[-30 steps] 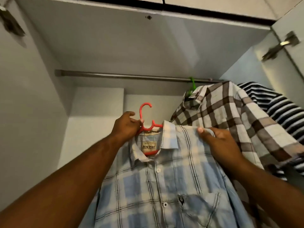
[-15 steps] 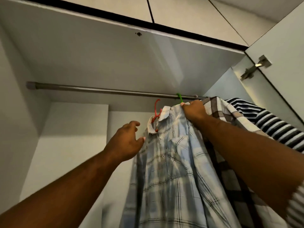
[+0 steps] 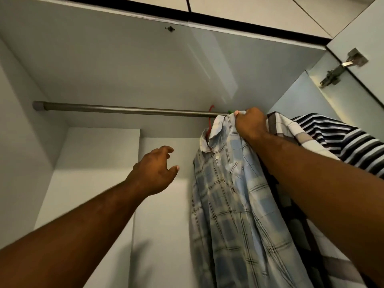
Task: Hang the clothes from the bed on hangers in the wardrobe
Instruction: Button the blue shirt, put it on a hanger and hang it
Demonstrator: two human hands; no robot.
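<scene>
A light blue plaid shirt [image 3: 234, 204] hangs on a red hanger [image 3: 210, 119], whose hook sits over the metal wardrobe rail [image 3: 124, 110]. My right hand [image 3: 249, 123] grips the shirt's shoulder just under the rail. My left hand [image 3: 155, 171] hovers open to the left of the shirt, touching nothing. Behind my right arm hang a brown checked shirt [image 3: 291, 129] on a green hanger [image 3: 229, 111] and a black-and-white striped top [image 3: 349, 142].
The white wardrobe interior [image 3: 93, 154] has a stepped back panel at left. The rail's left stretch carries no hangers. An open door with a metal hinge [image 3: 340, 69] stands at the upper right.
The red hanger's hook went up onto the rail with the blue shirt. My left hand let go of the hanger and drew back to the left. My right hand rose with the shirt's shoulder.
</scene>
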